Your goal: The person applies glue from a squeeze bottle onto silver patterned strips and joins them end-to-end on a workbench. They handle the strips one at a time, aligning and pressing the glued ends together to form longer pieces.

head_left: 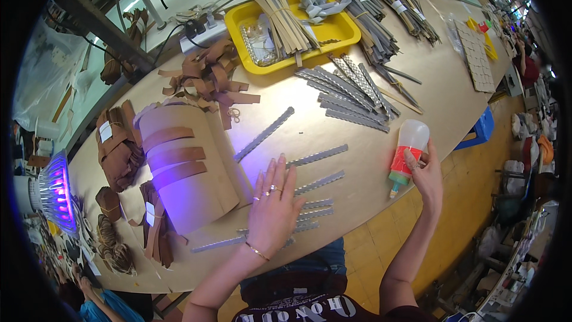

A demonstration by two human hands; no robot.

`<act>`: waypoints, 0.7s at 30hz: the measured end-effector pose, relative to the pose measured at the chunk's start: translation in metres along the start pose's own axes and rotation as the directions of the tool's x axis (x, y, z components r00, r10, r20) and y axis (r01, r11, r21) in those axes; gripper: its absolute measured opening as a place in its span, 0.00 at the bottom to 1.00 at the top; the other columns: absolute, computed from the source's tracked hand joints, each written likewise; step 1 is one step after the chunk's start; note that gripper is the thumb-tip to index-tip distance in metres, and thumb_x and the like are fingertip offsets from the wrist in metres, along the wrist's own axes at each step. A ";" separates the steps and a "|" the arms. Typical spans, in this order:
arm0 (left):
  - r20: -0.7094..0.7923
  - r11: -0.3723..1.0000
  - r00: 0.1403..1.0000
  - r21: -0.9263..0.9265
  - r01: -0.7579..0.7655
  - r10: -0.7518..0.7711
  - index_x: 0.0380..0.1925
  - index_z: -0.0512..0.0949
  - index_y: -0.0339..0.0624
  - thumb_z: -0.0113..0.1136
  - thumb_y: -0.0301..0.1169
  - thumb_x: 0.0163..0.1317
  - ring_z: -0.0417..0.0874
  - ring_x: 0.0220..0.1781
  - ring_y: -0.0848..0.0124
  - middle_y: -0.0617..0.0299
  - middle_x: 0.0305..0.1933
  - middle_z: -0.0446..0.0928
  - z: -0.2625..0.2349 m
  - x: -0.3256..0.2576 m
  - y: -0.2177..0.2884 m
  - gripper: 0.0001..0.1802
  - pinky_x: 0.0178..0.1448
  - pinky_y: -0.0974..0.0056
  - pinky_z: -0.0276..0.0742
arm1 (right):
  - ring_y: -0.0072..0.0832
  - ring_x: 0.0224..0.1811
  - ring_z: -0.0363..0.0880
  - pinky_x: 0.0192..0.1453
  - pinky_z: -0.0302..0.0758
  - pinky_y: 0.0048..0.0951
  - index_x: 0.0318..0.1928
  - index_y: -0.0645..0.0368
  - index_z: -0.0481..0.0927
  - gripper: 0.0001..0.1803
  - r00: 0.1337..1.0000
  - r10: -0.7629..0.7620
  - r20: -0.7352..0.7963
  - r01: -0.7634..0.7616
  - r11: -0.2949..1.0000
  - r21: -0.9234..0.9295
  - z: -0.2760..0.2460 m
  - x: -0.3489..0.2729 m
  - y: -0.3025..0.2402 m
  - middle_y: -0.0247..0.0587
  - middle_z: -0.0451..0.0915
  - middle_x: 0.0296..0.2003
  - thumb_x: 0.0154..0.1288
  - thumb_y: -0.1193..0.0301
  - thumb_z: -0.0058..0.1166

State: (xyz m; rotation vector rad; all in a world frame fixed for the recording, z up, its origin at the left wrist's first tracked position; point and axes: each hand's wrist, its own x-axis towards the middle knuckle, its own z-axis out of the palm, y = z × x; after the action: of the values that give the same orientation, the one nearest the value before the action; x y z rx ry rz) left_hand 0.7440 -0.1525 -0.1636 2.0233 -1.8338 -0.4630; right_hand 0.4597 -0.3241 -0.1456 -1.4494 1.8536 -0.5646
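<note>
My left hand point(275, 206) lies flat with its fingers stretched out over several grey braided-edge strips point(322, 182) on the table in front of me. Its fingertips reach the end of one upper strip, and the palm hides parts of the lower ones. Another grey strip point(265, 134) lies at a slant just beyond the fingers. In my right hand point(426, 170) is a squeeze bottle point(413, 137), white with a red label and green cap. The bottle is tilted nozzle down, above the table's right edge.
A brown-paper-covered table point(357, 185) carries a curved form point(193, 194) with brown strips, brown strap bundles point(116, 149), and a yellow tray point(262, 68) of strips. More grey strips point(351, 92) lie in a pile near the tray. A purple-lit lamp point(56, 194) stands at left.
</note>
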 end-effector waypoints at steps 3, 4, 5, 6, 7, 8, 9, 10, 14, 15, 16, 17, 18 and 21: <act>-0.002 0.995 0.995 0.004 -0.100 0.100 0.68 0.64 0.33 0.61 0.39 0.65 0.58 0.77 0.47 0.41 0.74 0.58 0.004 0.001 0.010 0.35 0.78 0.45 0.52 | 0.25 0.37 0.82 0.37 0.79 0.25 0.72 0.66 0.60 0.48 0.984 0.055 0.170 -0.076 0.990 0.118 -0.004 0.003 -0.004 0.47 0.80 0.46 0.58 0.56 0.68; 0.013 0.993 0.993 -0.020 -0.115 0.115 0.67 0.64 0.33 0.61 0.40 0.65 0.58 0.76 0.47 0.41 0.74 0.59 0.006 0.000 0.015 0.35 0.78 0.45 0.53 | 0.26 0.38 0.82 0.38 0.80 0.25 0.71 0.65 0.60 0.47 0.970 0.090 0.227 -0.129 0.978 0.162 -0.006 0.005 -0.006 0.48 0.80 0.48 0.57 0.58 0.68; 0.026 0.991 0.991 -0.043 -0.128 0.129 0.67 0.64 0.33 0.61 0.40 0.65 0.59 0.76 0.47 0.41 0.74 0.59 0.009 -0.001 0.021 0.35 0.77 0.46 0.54 | 0.26 0.38 0.82 0.40 0.81 0.25 0.70 0.65 0.61 0.47 0.963 -0.003 0.268 -0.114 0.900 0.421 -0.002 0.002 -0.005 0.47 0.79 0.49 0.56 0.59 0.69; 0.039 0.988 0.989 -0.065 -0.140 0.143 0.67 0.65 0.33 0.61 0.41 0.65 0.60 0.76 0.47 0.41 0.73 0.60 0.011 -0.001 0.027 0.35 0.77 0.46 0.55 | 0.27 0.39 0.83 0.42 0.82 0.26 0.69 0.65 0.62 0.46 0.959 -0.091 0.270 -0.111 0.753 0.648 0.002 -0.005 -0.004 0.47 0.78 0.49 0.54 0.60 0.69; 0.044 0.986 0.988 -0.079 -0.145 0.149 0.67 0.65 0.33 0.61 0.41 0.65 0.60 0.75 0.47 0.41 0.73 0.60 0.013 -0.001 0.031 0.35 0.77 0.46 0.56 | 0.28 0.40 0.83 0.43 0.83 0.27 0.68 0.65 0.64 0.46 0.954 -0.151 0.259 -0.135 0.554 0.822 0.005 -0.008 -0.003 0.47 0.77 0.50 0.52 0.61 0.69; 0.049 0.984 0.987 -0.091 -0.150 0.155 0.67 0.65 0.33 0.61 0.41 0.65 0.61 0.75 0.47 0.42 0.73 0.61 0.014 0.000 0.036 0.35 0.77 0.47 0.56 | 0.29 0.41 0.83 0.45 0.84 0.28 0.67 0.66 0.64 0.46 0.931 -0.266 0.249 -0.102 0.466 0.879 0.008 -0.009 -0.003 0.47 0.76 0.50 0.50 0.61 0.69; 0.054 0.982 0.985 -0.102 -0.158 0.164 0.67 0.65 0.33 0.60 0.41 0.65 0.61 0.75 0.47 0.42 0.72 0.61 0.014 0.000 0.039 0.35 0.76 0.47 0.57 | 0.31 0.42 0.82 0.46 0.85 0.30 0.66 0.66 0.65 0.46 0.903 -0.358 0.236 -0.092 0.376 0.922 0.007 -0.010 -0.005 0.46 0.75 0.50 0.48 0.60 0.70; 0.050 0.983 0.987 -0.105 -0.150 0.156 0.66 0.65 0.33 0.60 0.41 0.65 0.61 0.75 0.47 0.42 0.72 0.61 0.013 0.001 0.041 0.35 0.76 0.47 0.57 | 0.32 0.43 0.82 0.47 0.85 0.32 0.64 0.67 0.66 0.47 0.872 -0.443 0.210 -0.088 0.280 0.956 0.006 -0.010 -0.007 0.46 0.75 0.50 0.45 0.59 0.71; 0.014 0.992 0.995 -0.084 -0.097 0.099 0.65 0.66 0.31 0.59 0.40 0.66 0.63 0.74 0.48 0.41 0.72 0.62 0.007 0.005 0.039 0.33 0.74 0.48 0.60 | 0.39 0.46 0.80 0.49 0.85 0.35 0.64 0.66 0.66 0.49 0.864 -0.491 0.109 0.040 0.283 0.958 0.024 -0.008 -0.019 0.49 0.73 0.45 0.41 0.59 0.72; -0.019 0.995 0.997 -0.066 -0.078 0.077 0.65 0.66 0.31 0.59 0.39 0.67 0.64 0.73 0.48 0.41 0.72 0.62 0.006 0.006 0.034 0.32 0.74 0.48 0.61 | 0.39 0.47 0.80 0.48 0.84 0.33 0.63 0.66 0.66 0.48 0.821 -0.545 0.171 -0.029 0.259 0.965 0.029 -0.008 -0.024 0.51 0.73 0.47 0.41 0.59 0.72; -0.026 0.998 0.999 -0.044 -0.048 0.047 0.64 0.67 0.32 0.59 0.37 0.67 0.66 0.71 0.48 0.41 0.71 0.63 0.003 0.007 0.027 0.30 0.71 0.48 0.63 | 0.40 0.47 0.80 0.48 0.84 0.32 0.63 0.65 0.67 0.48 0.762 -0.603 0.234 -0.103 0.244 0.964 0.033 -0.009 -0.029 0.53 0.74 0.49 0.41 0.58 0.72; -0.053 0.999 0.998 -0.020 -0.025 0.024 0.63 0.69 0.32 0.58 0.35 0.67 0.69 0.68 0.48 0.41 0.70 0.64 0.001 0.007 0.016 0.28 0.69 0.49 0.66 | 0.41 0.48 0.80 0.47 0.83 0.31 0.62 0.64 0.68 0.47 0.679 -0.681 0.274 -0.170 0.217 0.961 0.038 -0.011 -0.035 0.54 0.74 0.51 0.41 0.58 0.72; -0.080 1.000 0.997 0.004 -0.002 0.002 0.62 0.70 0.33 0.58 0.33 0.67 0.71 0.66 0.48 0.40 0.69 0.65 -0.001 0.008 0.007 0.26 0.67 0.49 0.68 | 0.41 0.49 0.80 0.46 0.83 0.32 0.61 0.64 0.69 0.46 0.675 -0.641 0.365 -0.209 0.309 0.928 0.041 -0.015 -0.042 0.55 0.73 0.55 0.41 0.56 0.71; -0.199 0.991 0.972 -0.049 0.121 -0.129 0.55 0.76 0.34 0.58 0.26 0.66 0.77 0.56 0.48 0.43 0.61 0.72 -0.001 0.010 -0.015 0.18 0.59 0.50 0.73 | 0.42 0.51 0.80 0.44 0.81 0.35 0.57 0.64 0.71 0.44 0.545 -0.621 0.563 -0.098 0.620 0.779 0.038 -0.031 -0.068 0.58 0.68 0.65 0.41 0.52 0.71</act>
State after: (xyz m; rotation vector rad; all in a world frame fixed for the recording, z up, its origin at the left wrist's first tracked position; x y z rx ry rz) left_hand 0.7583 -0.1612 -0.1695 2.0853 -1.5746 -0.3100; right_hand 0.5362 -0.3098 -0.1148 -1.1070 0.4757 -0.5783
